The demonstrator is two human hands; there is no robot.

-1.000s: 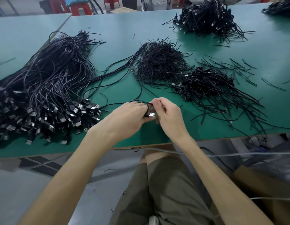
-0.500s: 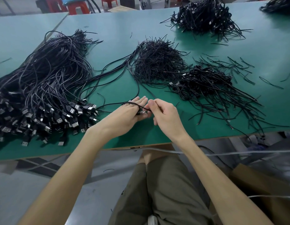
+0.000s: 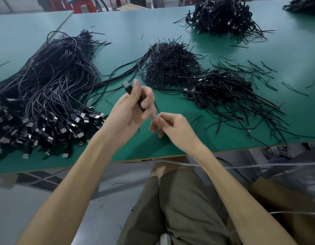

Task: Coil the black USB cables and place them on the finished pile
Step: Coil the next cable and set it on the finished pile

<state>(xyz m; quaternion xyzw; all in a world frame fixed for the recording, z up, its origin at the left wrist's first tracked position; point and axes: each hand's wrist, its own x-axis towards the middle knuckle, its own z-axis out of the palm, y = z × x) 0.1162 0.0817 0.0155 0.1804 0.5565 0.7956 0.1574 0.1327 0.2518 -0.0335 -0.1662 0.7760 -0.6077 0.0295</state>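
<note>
I count five black heaps on the green-topped desk [image 3: 126,32]: one big spread of loose USB cables [image 3: 52,82] at left, one mound of short wire ties [image 3: 170,68] in the middle, one finished pile of coiled cables [image 3: 223,87] beside it, and two far heaps [image 3: 222,16] at the back. There is one black USB cable [image 3: 127,88] in play. My left hand [image 3: 133,106] grips it, fingers curled, with the plug sticking up, and my right hand [image 3: 172,127] pinches its tail just below. Half a second ago both hands sat lower and closer, the left fingers straighter; now the left is raised.
</note>
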